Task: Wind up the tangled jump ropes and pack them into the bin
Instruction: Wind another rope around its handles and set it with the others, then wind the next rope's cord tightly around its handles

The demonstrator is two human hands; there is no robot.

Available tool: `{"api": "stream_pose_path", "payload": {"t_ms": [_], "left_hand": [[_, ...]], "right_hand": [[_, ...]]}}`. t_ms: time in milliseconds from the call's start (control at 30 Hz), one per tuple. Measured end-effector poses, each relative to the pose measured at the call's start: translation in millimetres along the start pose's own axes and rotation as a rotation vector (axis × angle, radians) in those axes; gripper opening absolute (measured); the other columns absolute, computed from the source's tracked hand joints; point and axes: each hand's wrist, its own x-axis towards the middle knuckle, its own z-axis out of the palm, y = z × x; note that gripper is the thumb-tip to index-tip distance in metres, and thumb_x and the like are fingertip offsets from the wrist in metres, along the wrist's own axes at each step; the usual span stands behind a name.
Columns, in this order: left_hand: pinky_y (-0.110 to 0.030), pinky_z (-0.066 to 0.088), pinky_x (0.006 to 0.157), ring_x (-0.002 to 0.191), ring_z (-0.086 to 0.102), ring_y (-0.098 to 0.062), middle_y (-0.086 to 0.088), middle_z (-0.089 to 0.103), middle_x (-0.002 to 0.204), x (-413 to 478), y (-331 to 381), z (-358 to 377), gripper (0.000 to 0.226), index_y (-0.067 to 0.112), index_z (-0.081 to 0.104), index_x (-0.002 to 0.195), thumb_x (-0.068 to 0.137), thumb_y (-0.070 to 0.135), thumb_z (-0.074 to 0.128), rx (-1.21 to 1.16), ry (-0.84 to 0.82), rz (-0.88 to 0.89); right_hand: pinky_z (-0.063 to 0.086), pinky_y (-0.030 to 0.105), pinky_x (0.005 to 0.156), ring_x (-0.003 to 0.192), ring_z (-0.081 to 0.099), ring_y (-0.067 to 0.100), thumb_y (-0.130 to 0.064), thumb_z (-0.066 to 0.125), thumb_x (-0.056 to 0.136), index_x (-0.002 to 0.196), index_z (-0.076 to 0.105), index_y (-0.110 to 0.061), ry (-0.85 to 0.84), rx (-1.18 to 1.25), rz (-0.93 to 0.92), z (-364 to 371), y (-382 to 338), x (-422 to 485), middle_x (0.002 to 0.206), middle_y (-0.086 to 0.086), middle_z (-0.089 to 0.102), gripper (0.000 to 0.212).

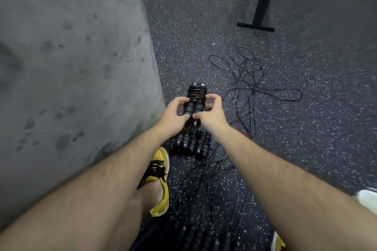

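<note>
Left hand (177, 113) and right hand (211, 112) grip a wound rope bundle (196, 98) mid-scene, fingers curled round its sides, thumbs nearly touching on the handles. More wound bundles (190, 143) lie on the floor just nearer. Tangled loose ropes (245, 79) are spread far right. Yellow shoe (160, 177) near left, beside a concrete wall (71, 67).
</note>
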Motion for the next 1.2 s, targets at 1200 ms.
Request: {"api": "stream_pose_path", "payload": {"t_ms": [1200], "left_hand": [[-0.04,0.047,0.096,0.11,0.059,-0.03,-0.011,0.059,0.118,-45.5,-154.8,295.0,0.029,0.012,0.063,0.12,0.102,0.025,0.045,0.591,-0.527,-0.035]], "right_hand": [[0.047,0.035,0.1,0.112,0.057,0.02,-0.016,0.046,0.096,0.122,0.062,-0.019,0.308,-0.501,0.265,-112.4,310.9,-5.3,0.122,0.0,0.061,0.031]]}}
